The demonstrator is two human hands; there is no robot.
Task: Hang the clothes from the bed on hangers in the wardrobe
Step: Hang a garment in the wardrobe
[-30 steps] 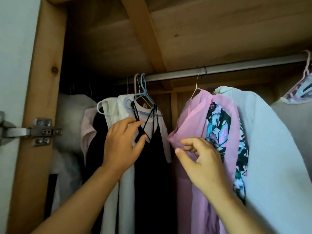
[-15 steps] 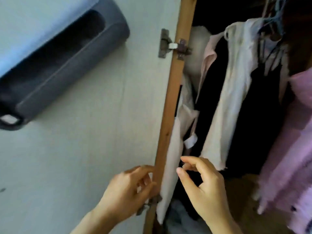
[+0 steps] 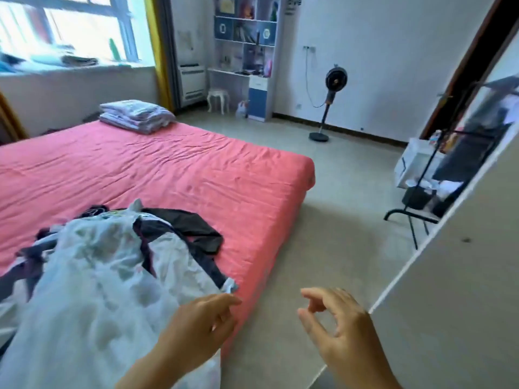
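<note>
Both hands empty, over the bed edge.
My left hand [image 3: 196, 327] and right hand [image 3: 341, 329]: fingers loose, gripping nothing. Clothes [image 3: 106, 279] piled on the bed [image 3: 168, 164], just left of and beyond my left fingers [image 3: 224, 300]. Wardrobe door [image 3: 455, 290] just right of my right hand.

Your only view: head camera, wide-angle, looking forward and down across bed [image 3: 174, 167] toward far wall; both your hands close at bottom edge, floor [image 3: 348, 197] beyond.
</note>
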